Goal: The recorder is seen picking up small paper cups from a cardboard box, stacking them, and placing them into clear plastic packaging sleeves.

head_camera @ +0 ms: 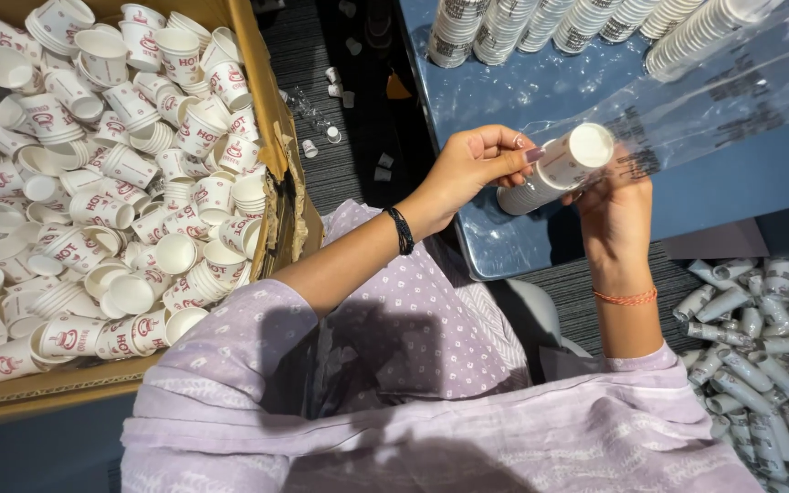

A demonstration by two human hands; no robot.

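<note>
Both hands meet over the near edge of the blue bench (732, 183), holding a short stack of nested paper cups (554, 171). The stack lies tilted, its long axis running from about 8 o'clock up to 2 o'clock, with the closed white bottom of the end cup facing 2 o'clock. The left hand (477, 164) comes in from 9 o'clock, fingers curled round the lower part of the stack, thumb on top. The right hand (615, 215) rises from 6 o'clock, closed on the stack from beneath, and also pinches a clear plastic sleeve (732, 91) that stretches off toward 2 o'clock. At 9 o'clock a cardboard box (257, 82) brims with loose cups. More cup stacks (541, 23) lie at 12 o'clock, wrapped stacks (760, 338) at 4 o'clock.
</note>
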